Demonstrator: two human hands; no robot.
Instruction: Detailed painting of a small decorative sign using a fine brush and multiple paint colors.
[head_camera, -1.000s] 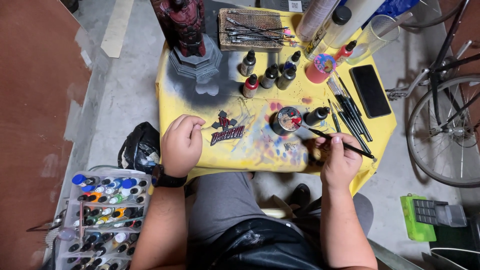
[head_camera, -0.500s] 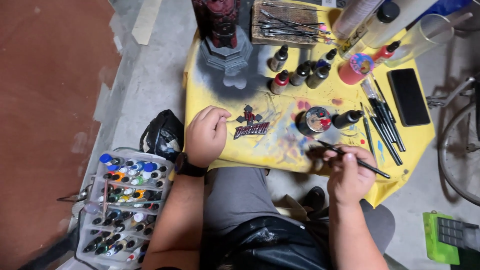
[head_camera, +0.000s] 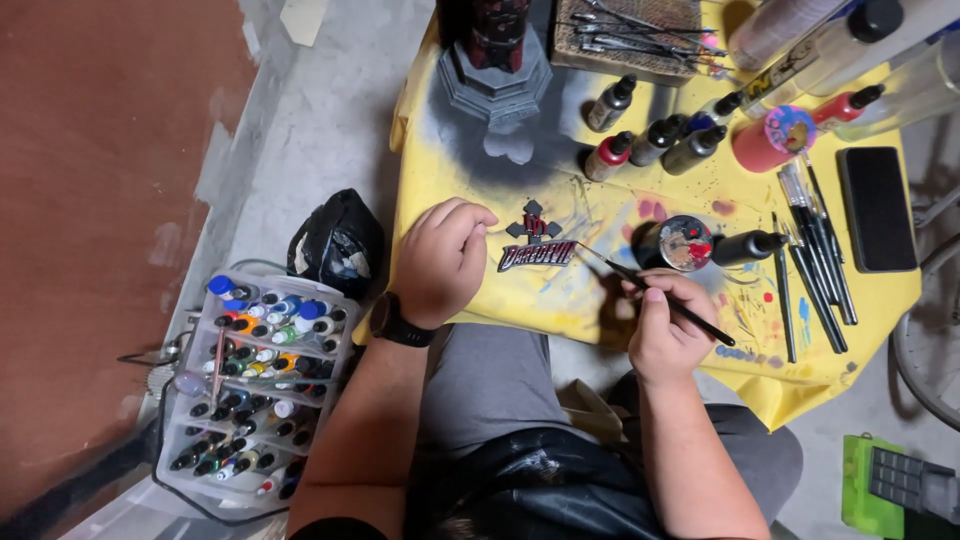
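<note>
Head view: a yellow cloth (head_camera: 600, 310), smeared with paint, covers a small table. At its far side stand dark dropper bottles (head_camera: 655, 140) in a loose row, a red-bodied bottle (head_camera: 607, 156) among them, with a flat black phone (head_camera: 877, 208) near the right edge and a fan of spare brushes (head_camera: 810, 250) just left of it. A round palette lid (head_camera: 684, 243), dabbed red and white, sits mid-cloth. On the floor to the left, a clear tiered rack (head_camera: 250, 390) holds many small paint bottles with coloured caps; a black bag (head_camera: 338, 245) lies between it and the table. The cloth's near edge hangs over the person's lap, with little open room beside the hands.

The left hand (head_camera: 442, 262) is loosely curled, fingertips pressing the left end of a small red-and-grey emblem plaque (head_camera: 536, 246) lying flat on the cloth. The right hand (head_camera: 668, 330) pinches a thin black paintbrush (head_camera: 640, 282), whose tip reaches the plaque's right end.
</note>
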